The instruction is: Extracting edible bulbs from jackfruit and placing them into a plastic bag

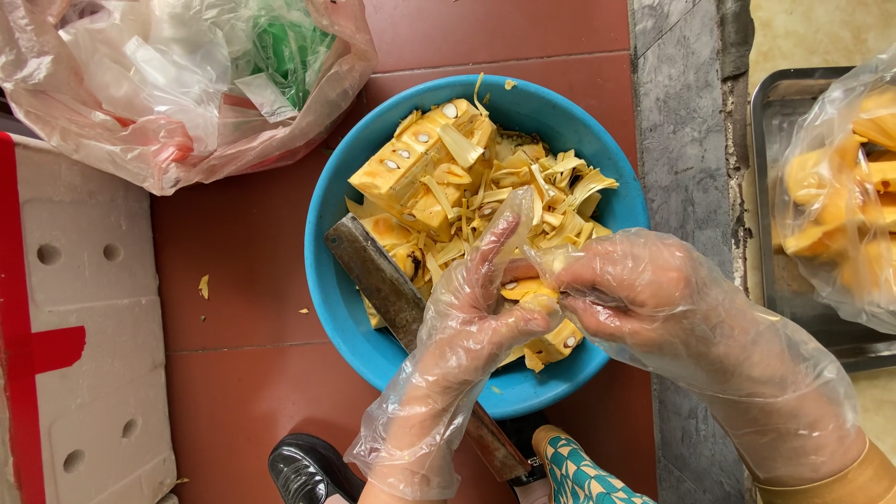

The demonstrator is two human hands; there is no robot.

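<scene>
Jackfruit piece (534, 297), orange-yellow, pinched between both gloved hands above the near rim of the basin. Around it, from largest to smallest:

White foam box (84, 317) with round holes and red tape, filling the left edge on the red tiled floor (247, 280).

Blue plastic basin (336, 280), round, set on the tiles at centre, heaped with jackfruit scraps (485, 182): pale fibrous strips and a blocky yellow core chunk with white seeds showing.

Crumpled clear plastic bags (177, 84) at top left, something green inside, resting against the foam box.

Metal tray (779, 121) at the right edge on a pale floor beyond a grey stone ledge (686, 140), carrying a clear bag of yellow jackfruit pods (845, 187).

Right hand (653, 303) in a loose clear glove, fingers curled and pressed onto the jackfruit piece from the right.

Left hand (471, 317), likewise gloved, thumb and fingers closed on the same piece from the left, index finger stretched up over the scraps.

Cleaver blade (378, 275), dull and stained, lying across the basin's left rim, running under the left hand towards the bottom edge; handle end mostly hidden.

Black glossy shoe (308, 471) at the bottom, just beside a teal-and-white patterned one (583, 481).
</scene>
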